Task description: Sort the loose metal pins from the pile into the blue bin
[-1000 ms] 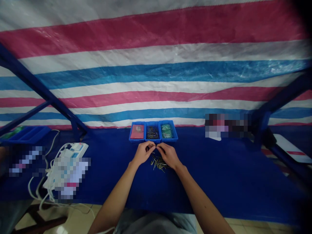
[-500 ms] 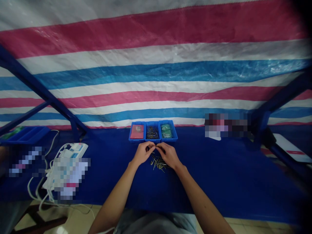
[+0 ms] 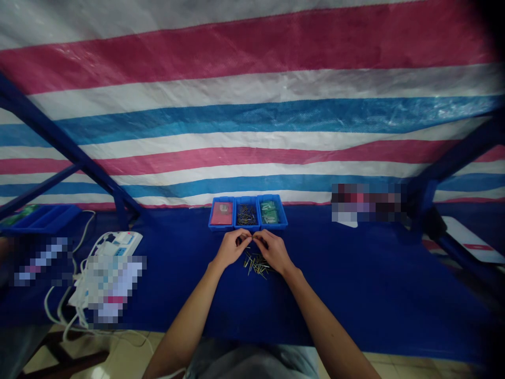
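My left hand [image 3: 233,247] and my right hand [image 3: 273,251] meet at the fingertips just in front of the blue bins, both closed in a pinch. Whatever sits between the fingertips is too small to make out. Below them on the table lies a loose pile of thin metal pins or screws [image 3: 257,265], brass and silver in colour, partly covered by my right hand. The middle blue bin [image 3: 246,227] holds many similar thin metal pieces [image 3: 246,215]. To its left, a bin [image 3: 221,228] has a red piece [image 3: 222,213] inside; the right bin [image 3: 273,227] holds green pieces [image 3: 270,212].
A white power strip [image 3: 128,243] with tangled cables stands on the blue table [image 3: 347,295] at left, beside blurred-out items. Farther left is a blue tray [image 3: 47,218]. Blue frame bars [image 3: 63,139] slant at both sides before a striped sheet [image 3: 252,118].
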`<state>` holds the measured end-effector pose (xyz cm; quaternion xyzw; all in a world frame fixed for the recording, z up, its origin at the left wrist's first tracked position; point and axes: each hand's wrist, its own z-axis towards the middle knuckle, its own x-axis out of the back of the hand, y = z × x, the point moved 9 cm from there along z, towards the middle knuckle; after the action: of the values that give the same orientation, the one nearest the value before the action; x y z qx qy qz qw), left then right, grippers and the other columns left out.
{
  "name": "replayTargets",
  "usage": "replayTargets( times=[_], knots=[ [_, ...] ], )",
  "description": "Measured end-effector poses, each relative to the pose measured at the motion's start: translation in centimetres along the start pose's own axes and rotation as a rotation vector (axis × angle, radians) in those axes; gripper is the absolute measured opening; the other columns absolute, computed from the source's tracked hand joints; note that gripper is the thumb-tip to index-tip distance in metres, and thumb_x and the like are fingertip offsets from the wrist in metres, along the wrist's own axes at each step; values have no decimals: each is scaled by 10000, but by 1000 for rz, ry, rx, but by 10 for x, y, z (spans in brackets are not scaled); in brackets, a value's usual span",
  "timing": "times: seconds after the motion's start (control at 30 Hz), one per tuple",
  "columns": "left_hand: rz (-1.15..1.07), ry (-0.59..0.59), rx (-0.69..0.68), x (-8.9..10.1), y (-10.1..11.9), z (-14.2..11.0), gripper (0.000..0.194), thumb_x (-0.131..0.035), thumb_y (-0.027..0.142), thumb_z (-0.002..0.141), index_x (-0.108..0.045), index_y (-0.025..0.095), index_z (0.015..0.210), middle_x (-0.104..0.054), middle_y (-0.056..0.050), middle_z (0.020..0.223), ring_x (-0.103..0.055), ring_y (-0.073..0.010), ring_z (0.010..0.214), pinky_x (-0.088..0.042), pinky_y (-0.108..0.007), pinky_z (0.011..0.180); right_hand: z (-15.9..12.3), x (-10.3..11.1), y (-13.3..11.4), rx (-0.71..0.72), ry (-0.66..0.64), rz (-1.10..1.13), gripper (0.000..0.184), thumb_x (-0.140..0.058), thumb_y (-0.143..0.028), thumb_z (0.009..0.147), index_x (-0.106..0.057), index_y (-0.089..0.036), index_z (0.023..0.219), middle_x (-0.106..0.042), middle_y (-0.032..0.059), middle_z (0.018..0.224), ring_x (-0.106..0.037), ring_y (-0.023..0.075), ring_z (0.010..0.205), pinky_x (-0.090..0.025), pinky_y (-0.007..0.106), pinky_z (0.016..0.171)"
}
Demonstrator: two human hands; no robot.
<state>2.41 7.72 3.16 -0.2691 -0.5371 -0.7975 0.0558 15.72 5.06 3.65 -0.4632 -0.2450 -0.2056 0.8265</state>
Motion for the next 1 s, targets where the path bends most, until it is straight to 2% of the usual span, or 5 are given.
replayTargets(
  times=[0.43, 0.73, 1.0],
  knots=[
    [7, -2, 5, 0, -1, 0, 221, -588, 356, 929, -693, 161, 929, -695, -24, 759, -608, -138, 653, -415, -224, 593, 0, 2, -2, -4, 2, -11, 192, -478, -312, 1003, -652, -234, 996, -645, 37, 852, -614, 177, 731, -459, 276, 660],
    [-15, -10, -1, 0, -1, 0, 180, -587, 315, 935, -682, 162, 924, -706, -18, 779, -622, -136, 677, -425, -222, 620, 0, 0, 0, -6, -5, -7, 178, -478, -299, 1006, -644, -236, 988, -651, 33, 861, -618, 178, 738, -458, 284, 674],
    [-19, -9, 17, -1, -3, 0, 225, -581, 363, 937, -681, 162, 919, -713, -28, 788, -639, -151, 703, -443, -232, 647, 1, 1, -1, 0, 6, -15, 186, -483, -310, 1005, -652, -235, 983, -660, 33, 853, -627, 182, 743, -471, 291, 694]
  ],
)
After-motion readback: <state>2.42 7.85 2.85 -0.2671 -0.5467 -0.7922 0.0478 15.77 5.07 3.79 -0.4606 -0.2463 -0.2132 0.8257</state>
